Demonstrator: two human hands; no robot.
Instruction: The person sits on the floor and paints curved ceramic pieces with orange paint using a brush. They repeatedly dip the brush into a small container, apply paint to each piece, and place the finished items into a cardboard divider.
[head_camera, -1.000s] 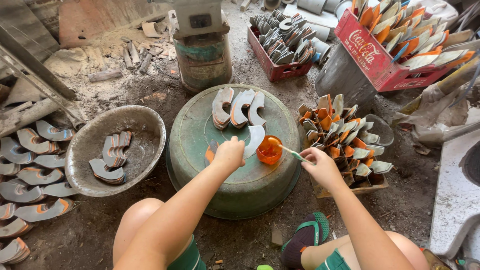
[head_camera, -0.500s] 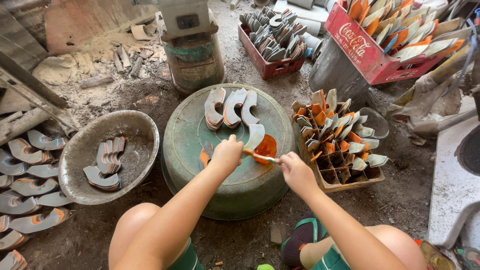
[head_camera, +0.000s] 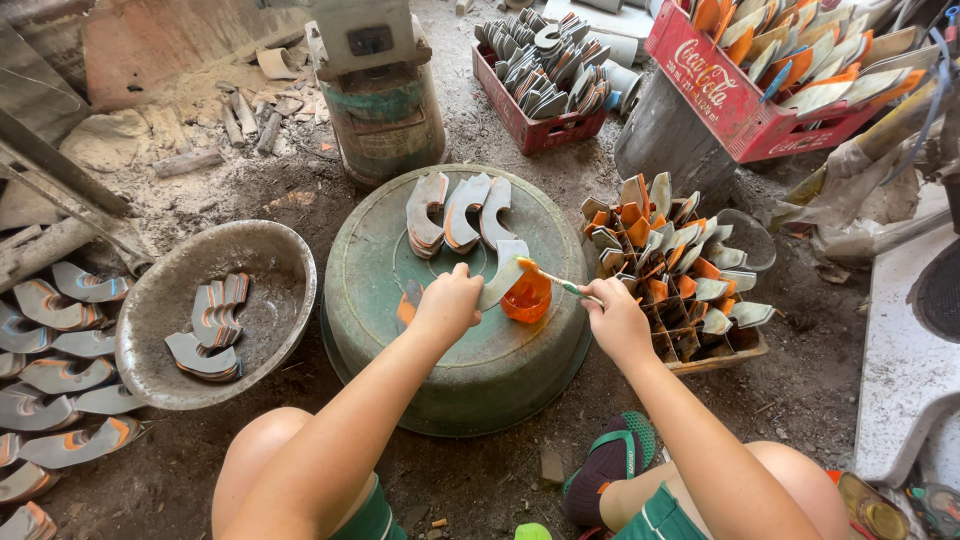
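Note:
My left hand (head_camera: 447, 304) presses a curved grey shoe-sole piece (head_camera: 503, 272) down on the upturned green basin (head_camera: 380, 290). My right hand (head_camera: 615, 318) holds a thin brush (head_camera: 556, 281) whose tip rests on that piece. An orange glue container (head_camera: 527, 298) sits on the basin just below the brush. Three small stacks of curved grey pieces (head_camera: 456, 212) lie on the far part of the basin.
A metal bowl (head_camera: 160, 330) with several pieces sits to the left, and more pieces lie on the ground at far left (head_camera: 55, 340). A wooden tray of upright pieces (head_camera: 668, 262) stands to the right. Red crates (head_camera: 740, 95) and a dirty drum (head_camera: 385, 110) are behind.
My right hand has moved the brush from the orange container up onto the grey piece under my left hand. The view has shifted slightly.

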